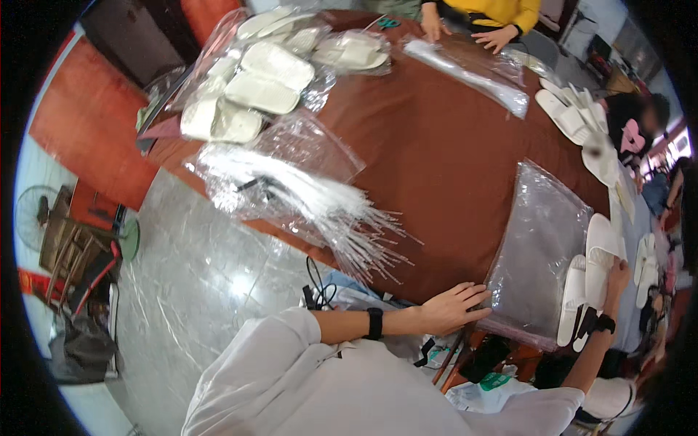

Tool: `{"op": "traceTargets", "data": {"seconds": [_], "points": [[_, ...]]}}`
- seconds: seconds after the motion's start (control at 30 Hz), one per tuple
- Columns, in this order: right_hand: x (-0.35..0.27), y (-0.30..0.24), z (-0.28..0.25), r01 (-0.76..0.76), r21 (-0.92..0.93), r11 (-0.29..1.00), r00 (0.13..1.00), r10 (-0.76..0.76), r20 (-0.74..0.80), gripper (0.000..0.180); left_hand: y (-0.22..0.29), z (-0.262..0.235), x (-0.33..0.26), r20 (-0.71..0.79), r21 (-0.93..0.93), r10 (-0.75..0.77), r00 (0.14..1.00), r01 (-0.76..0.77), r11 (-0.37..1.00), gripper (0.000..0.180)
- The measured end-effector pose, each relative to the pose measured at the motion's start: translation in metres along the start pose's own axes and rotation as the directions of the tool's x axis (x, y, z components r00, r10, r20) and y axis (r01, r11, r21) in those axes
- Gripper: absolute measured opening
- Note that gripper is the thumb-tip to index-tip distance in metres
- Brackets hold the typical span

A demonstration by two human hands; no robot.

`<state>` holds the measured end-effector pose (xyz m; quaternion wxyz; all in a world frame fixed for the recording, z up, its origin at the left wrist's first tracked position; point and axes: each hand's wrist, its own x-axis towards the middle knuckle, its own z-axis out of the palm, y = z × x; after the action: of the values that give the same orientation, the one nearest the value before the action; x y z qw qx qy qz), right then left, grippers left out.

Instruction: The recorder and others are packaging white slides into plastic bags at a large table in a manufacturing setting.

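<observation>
My left hand lies flat at the near edge of the table, fingers stretched out and the tips at the edge of a stack of clear plastic bags. At the right, my right hand is closed on the side of a white slipper. Beside it, a second white slipper rests along the right edge of the bags. The fingers of the right hand are partly hidden behind the slipper.
A bundle of thin white strips in plastic lies on the brown-covered table. Bagged slippers are piled at the far left. Another person's hands rest across the table by a plastic bundle. More white slippers lie at the right.
</observation>
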<state>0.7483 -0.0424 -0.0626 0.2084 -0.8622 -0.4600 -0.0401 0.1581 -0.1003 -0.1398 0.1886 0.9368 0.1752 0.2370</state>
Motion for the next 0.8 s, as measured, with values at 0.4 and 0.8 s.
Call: {"op": "traceTargets", "data": {"seconds": [0.4, 0.8], "points": [[-0.060, -0.037, 0.019, 0.199, -0.159, 0.967, 0.980, -0.197, 0.027, 0.047, 0.001, 0.010, -0.003, -0.105, 0.010, 0.038, 0.994, -0.038, 0.999, 0.067], [-0.301, -0.225, 0.017, 0.305, 0.556, 0.773, 0.889, -0.441, 0.125, 0.030, 0.007, 0.015, -0.016, -0.240, -0.133, -0.006, 0.971, -0.027, 0.991, 0.078]]}}
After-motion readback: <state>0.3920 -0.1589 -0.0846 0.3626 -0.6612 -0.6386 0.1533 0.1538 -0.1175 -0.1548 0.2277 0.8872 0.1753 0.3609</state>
